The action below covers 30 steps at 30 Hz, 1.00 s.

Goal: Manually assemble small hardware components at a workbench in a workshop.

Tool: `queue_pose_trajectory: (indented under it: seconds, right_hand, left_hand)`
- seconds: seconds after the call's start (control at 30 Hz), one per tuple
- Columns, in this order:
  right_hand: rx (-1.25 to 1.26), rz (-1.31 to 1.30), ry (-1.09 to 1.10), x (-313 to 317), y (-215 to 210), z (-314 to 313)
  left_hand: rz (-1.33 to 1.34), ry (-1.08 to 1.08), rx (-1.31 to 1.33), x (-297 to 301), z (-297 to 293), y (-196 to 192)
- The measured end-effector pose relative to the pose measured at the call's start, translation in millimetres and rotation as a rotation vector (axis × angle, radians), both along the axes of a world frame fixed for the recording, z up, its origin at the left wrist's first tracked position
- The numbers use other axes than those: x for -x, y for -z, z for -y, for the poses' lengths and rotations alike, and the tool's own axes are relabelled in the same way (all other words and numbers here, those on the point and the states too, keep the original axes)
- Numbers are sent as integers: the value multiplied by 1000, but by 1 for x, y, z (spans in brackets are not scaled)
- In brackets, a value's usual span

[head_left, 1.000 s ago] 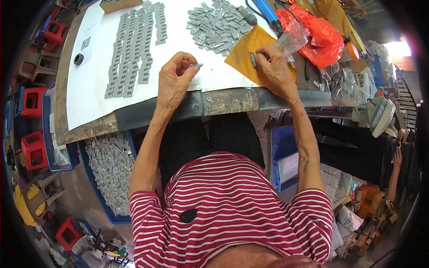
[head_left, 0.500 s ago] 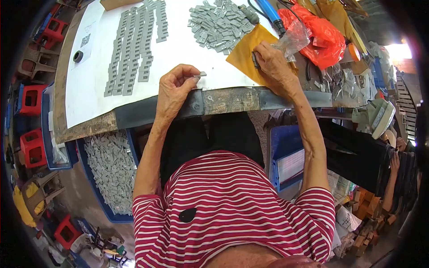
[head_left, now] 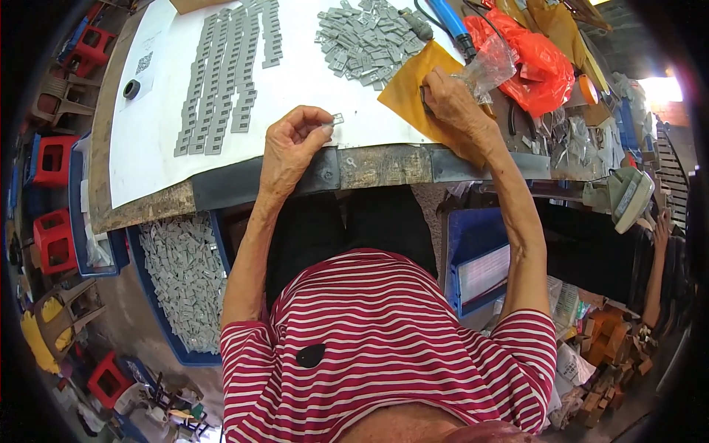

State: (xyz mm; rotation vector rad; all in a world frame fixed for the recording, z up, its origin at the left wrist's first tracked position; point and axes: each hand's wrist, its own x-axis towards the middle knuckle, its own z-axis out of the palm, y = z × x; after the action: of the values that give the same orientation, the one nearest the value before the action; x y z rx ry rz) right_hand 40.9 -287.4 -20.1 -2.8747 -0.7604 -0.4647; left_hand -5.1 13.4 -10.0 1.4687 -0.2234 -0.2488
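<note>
My left hand point(head_left: 294, 148) is closed near the table's front edge, pinching a small grey rectangular piece point(head_left: 337, 118) with openings in it between thumb and forefinger. To the right, my right hand point(head_left: 456, 107) is closed over a yellow-brown sheet point(head_left: 405, 87). A small dark-grey object point(head_left: 424, 94) shows at its fingertips, mostly hidden, so its kind is unclear. Beyond the hands lies a loose pile of similar grey pieces point(head_left: 373, 44). Several long columns of these pieces point(head_left: 221, 81) are laid out on the white paper point(head_left: 151, 159) at left.
A blue-handled tool point(head_left: 449, 21) and a crumpled red plastic bag point(head_left: 535, 74) lie at the back right. A black ring point(head_left: 131, 89) sits on the paper at left. Below the table stands a blue bin point(head_left: 151, 295) full of grey pieces. Another person's arm point(head_left: 653, 277) shows at far right.
The piece in my left hand has turned from edge-on to showing its flat face. My right hand has shifted slightly on the yellow-brown sheet, and less of its grey object shows.
</note>
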Motion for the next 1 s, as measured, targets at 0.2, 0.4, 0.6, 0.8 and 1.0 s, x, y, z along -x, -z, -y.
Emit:
queue_pose_trajectory:
  seconds: [0.2, 0.4, 0.6, 0.8, 1.0]
  right_hand:
    - [-18, 3, 0, -1, 3, 5]
    - [-124, 18, -54, 0, 0, -7]
    - [-448, -25, 119, 14, -16, -5]
    - [-1438, -965, 216, 34, -40, -41]
    - [-1498, -1194, 105, 40, -39, -78]
  left_hand:
    - [27, -16, -33, 0, 1, 0]
    - [14, -42, -14, 3, -4, 3]
    - [-1, -31, 62, -1, 3, -1]
    - [-18, -46, 75, -2, 6, -5]
    - [-14, -13, 49, -1, 11, -1]
